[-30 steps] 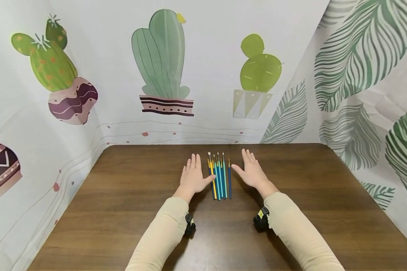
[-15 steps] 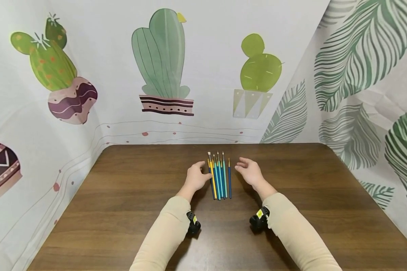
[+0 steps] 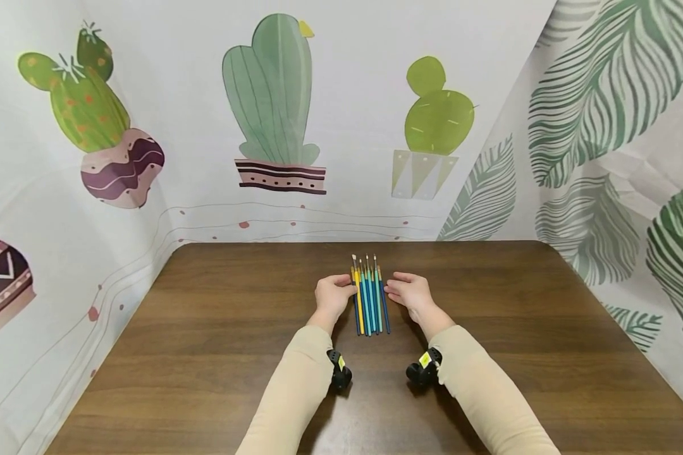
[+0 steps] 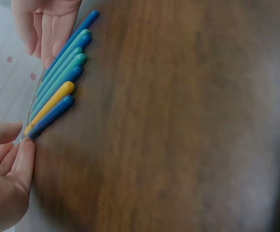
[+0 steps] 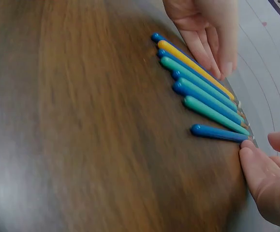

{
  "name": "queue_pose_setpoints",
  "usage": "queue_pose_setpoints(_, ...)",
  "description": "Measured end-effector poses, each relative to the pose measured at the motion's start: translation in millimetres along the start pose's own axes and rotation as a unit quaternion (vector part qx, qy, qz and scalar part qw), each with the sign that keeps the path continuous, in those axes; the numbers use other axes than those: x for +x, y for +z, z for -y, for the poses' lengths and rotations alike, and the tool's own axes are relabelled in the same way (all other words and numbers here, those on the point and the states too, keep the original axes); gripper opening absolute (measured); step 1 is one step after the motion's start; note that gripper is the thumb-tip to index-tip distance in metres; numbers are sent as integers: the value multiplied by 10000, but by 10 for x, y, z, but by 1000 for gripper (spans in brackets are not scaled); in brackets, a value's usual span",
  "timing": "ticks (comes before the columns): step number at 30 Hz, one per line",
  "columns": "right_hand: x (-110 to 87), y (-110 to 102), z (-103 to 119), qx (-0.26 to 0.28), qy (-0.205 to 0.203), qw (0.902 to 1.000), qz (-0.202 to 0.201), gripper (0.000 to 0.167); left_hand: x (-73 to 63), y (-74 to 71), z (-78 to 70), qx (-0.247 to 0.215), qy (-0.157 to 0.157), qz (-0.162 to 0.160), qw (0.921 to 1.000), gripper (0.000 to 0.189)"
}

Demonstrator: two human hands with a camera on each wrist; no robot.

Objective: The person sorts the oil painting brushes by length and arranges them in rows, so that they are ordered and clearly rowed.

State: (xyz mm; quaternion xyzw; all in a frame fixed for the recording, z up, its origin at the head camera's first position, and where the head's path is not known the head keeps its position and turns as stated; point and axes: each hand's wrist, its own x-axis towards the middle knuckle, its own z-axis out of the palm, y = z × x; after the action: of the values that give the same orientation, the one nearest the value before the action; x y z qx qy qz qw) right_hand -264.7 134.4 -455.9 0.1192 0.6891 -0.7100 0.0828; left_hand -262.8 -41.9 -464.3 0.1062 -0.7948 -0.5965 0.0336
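Several paintbrushes lie side by side on the table, bristles toward the far edge; their handles are blue, teal and yellow. My left hand (image 3: 333, 296) is at the left of the row, its fingertips against the outer dark blue brush (image 4: 52, 116) beside the yellow brush (image 3: 360, 309). On the other side, my right hand (image 3: 412, 294) touches the rightmost blue brush (image 5: 217, 133) with its fingertips near the upper part of the handle. That brush slants slightly, its handle end apart from the neighbouring teal brush (image 5: 212, 113). Both hands have loosely bent fingers and grip nothing.
The brown wooden table (image 3: 205, 366) ends at a far edge just beyond the bristles. Behind it hangs a white cloth (image 3: 353, 126) printed with cacti and leaves. Small black cameras (image 3: 339, 371) sit on both wrists.
Both hands have drawn inward, their fingers going from spread and straight to bent. The rightmost blue brush has been pushed left against the others at its bristle end; the left brushes shifted slightly right.
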Motion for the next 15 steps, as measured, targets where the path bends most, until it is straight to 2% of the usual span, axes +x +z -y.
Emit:
queue_pose_setpoints(6,3,65,-14,39,-30,9997,-238,45,10,1,3,17,-19,-15,10000,28)
queue_pose_setpoints(15,23,164,-29,-453,-166,9956,-798,39,48,-12,74,-49,42,114,9999,29)
